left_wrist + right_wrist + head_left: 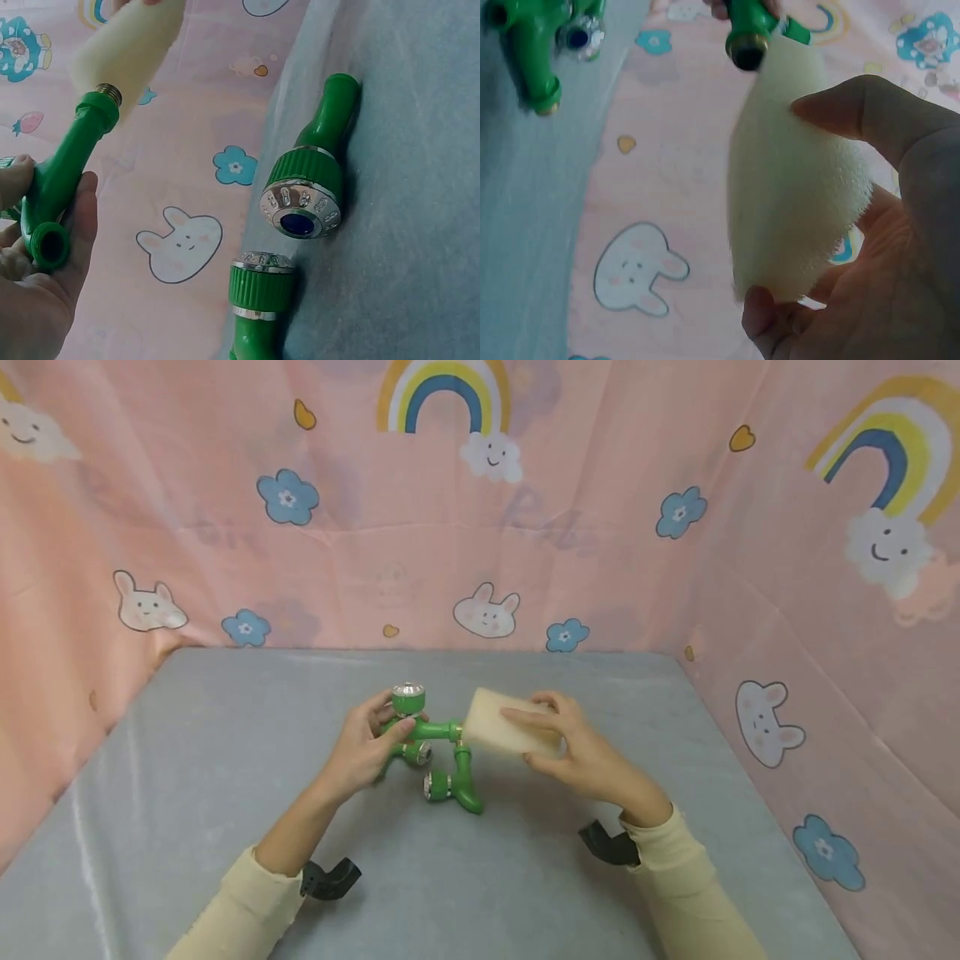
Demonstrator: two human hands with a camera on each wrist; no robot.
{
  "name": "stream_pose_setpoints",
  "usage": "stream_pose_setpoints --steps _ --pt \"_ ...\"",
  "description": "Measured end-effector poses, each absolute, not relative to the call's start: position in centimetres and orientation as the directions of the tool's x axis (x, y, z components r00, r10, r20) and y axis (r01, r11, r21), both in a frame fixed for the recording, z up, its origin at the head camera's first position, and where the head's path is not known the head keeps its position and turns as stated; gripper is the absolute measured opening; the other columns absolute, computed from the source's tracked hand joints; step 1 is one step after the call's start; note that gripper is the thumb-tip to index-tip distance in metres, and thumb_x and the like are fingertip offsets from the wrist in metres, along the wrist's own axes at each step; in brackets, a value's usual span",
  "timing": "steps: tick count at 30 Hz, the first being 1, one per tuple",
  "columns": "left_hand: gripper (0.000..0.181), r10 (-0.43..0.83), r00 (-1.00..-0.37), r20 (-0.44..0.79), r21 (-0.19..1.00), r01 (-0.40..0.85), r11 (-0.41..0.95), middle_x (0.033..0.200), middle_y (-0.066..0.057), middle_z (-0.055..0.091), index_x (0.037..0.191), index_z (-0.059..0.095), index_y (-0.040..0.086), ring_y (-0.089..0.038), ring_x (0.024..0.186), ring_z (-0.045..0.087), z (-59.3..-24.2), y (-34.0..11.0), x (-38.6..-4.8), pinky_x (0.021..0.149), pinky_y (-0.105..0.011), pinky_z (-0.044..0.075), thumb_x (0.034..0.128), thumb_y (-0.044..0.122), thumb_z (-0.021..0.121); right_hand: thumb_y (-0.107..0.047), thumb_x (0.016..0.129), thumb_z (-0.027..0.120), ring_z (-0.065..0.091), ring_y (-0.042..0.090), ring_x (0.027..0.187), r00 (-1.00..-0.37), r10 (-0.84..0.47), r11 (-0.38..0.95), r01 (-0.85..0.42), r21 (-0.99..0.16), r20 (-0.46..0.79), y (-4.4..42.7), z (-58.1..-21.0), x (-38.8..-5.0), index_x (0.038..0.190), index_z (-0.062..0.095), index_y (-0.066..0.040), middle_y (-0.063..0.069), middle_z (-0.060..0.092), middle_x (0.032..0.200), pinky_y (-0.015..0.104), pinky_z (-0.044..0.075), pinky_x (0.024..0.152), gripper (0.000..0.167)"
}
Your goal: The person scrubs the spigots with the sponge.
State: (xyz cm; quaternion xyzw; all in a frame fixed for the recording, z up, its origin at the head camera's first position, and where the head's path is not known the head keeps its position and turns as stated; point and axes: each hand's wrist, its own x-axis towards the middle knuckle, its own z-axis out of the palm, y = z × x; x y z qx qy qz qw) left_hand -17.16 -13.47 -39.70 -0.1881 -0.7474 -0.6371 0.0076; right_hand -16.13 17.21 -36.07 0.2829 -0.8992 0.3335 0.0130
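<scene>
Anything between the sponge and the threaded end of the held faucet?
Nothing visible. The sponge is right by the threaded end of the held faucet; contact is hard to confirm. Both loose faucets lie on the table, out of that gap.

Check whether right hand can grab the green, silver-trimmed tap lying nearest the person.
Probably not as is: the right hand already grips a pale yellow, block-shaped sponge. Otherwise the green tap looks reachable, with nothing else visible between them.
</scene>
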Motion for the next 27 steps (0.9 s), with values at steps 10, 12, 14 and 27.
stream_pose_setpoints --steps 10,12,14,27 --pt "0.044 0.333 -0.917 0.218 0.945 0.283 0.161 0.126 -0.030 0.065 0.145 0.042 -0.003 -0.014 0.108 0.070 -39.8 -13.2 -17.1 0.093 -0.019 0.055 0.1034 0.006 0.054 -0.013 0.090 0.072 0.046 0.034 0.125 -0.803 -0.511 0.557 -0.580 -0.594 0.305 16.5 -36.6 -16.4 0.146 0.056 -0.025 0.016 0.045 0.147 0.046 0.046 0.092 0.059" --pt "0.043 0.338 -0.913 0.229 0.938 0.299 0.174 0.126 -0.029 0.065 0.145 0.041 -0.003 -0.024 0.112 0.068 -39.9 -13.1 -17.0 0.094 -0.019 0.055 0.1042 0.006 0.053 -0.013 0.090 0.071 0.045 0.035 0.125 -0.781 -0.550 0.535 -0.601 -0.593 0.295 16.0 -36.9 -16.2 0.146 0.056 -0.024 0.016 0.045 0.146 0.046 0.046 0.093 0.059" --pt "0.043 0.332 -0.912 0.243 0.932 0.314 0.180 0.126 -0.028 0.064 0.144 0.041 -0.003 -0.033 0.114 0.067 -40.0 -13.0 -16.9 0.095 -0.020 0.055 0.1038 0.005 0.053 -0.012 0.089 0.071 0.045 0.034 0.125 -0.775 -0.571 0.539 -0.602 -0.590 0.269 15.9 -37.1 -16.2 0.145 0.056 -0.024 0.016 0.046 0.145 0.045 0.045 0.093 0.059" --pt "0.048 0.355 -0.904 0.238 0.914 0.333 0.234 0.135 -0.024 0.062 0.142 0.049 -0.004 -0.037 0.123 0.062 -39.9 -12.9 -16.7 0.104 -0.038 0.054 0.0956 -0.003 0.062 -0.012 0.089 0.071 0.051 0.029 0.119 -0.805 -0.552 0.577 -0.558 -0.596 0.219 16.6 -37.0 -16.8 0.155 0.042 -0.023 0.013 0.048 0.142 0.045 0.049 0.093 0.073"
